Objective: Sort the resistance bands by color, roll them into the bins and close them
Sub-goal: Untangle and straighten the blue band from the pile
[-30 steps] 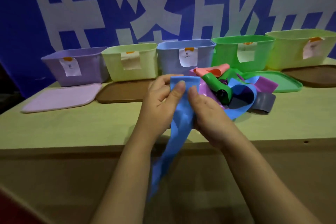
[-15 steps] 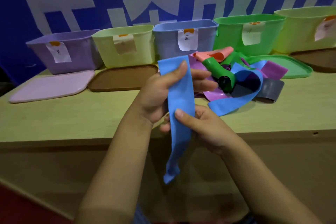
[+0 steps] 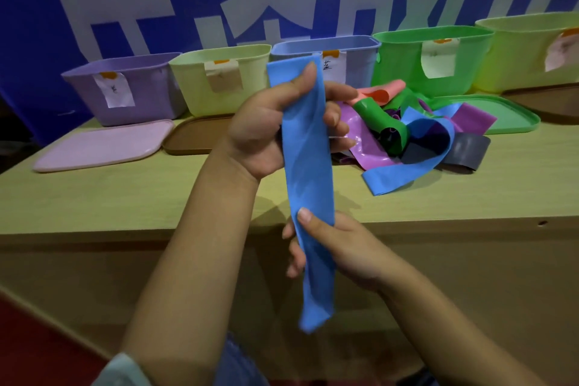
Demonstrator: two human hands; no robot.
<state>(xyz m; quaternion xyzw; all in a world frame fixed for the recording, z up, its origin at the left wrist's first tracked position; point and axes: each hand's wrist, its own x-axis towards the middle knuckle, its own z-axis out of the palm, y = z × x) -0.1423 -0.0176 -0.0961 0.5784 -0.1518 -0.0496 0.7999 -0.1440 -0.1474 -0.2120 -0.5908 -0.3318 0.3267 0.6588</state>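
A blue resistance band [image 3: 308, 172] hangs flat and vertical in front of the table edge. My left hand [image 3: 263, 131] grips its upper part, thumb on the front and fingers behind. My right hand [image 3: 332, 244] pinches it lower down, thumb on the front face. Its loose end dangles below the table top. A heap of bands [image 3: 407, 135] in pink, green, purple, blue and grey lies on the table to the right. Behind the band's top end stands the blue bin [image 3: 357, 50].
A purple bin [image 3: 138, 88], a pale yellow bin [image 3: 219, 72], a green bin [image 3: 429, 56] and a yellow-green bin [image 3: 532, 47] line the back, all open. A pink lid [image 3: 97, 147], a brown lid [image 3: 194, 135] and a green lid [image 3: 501, 116] lie flat in front.
My left hand has lifted the band's top end higher. My right hand has slid down the band, pulling it straight and flat.
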